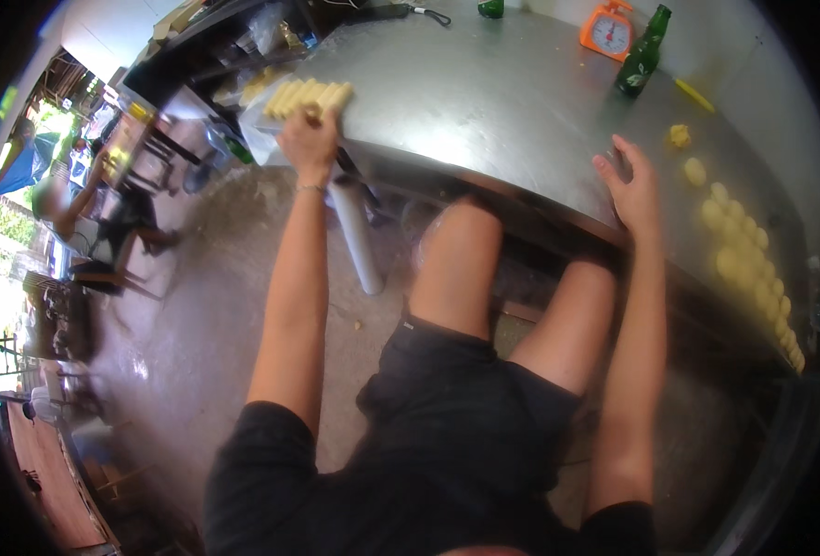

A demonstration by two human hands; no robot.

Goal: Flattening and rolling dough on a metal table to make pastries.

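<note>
My left hand [310, 142] reaches to the near edge of a row of pale yellow dough rolls [305, 94] at the left end of the metal table [451, 83]. Its fingers are bent at the rolls; whether they grip one is hidden. Over the table's front edge on the right, my right hand [632, 181] is empty, thumb and fingers apart. Beyond it a small crumpled yellow lump [679, 136] lies on the metal. Many rounded dough pieces [736, 236] spread along the table's right side, nearest to my right hand.
An orange dial scale [608, 31] and a green glass bottle [645, 52] stand at the back, near a yellow-handled tool [695, 95]. A grey tube [356, 236] slants below the table. Another person [79, 222] sits at the far left by a table.
</note>
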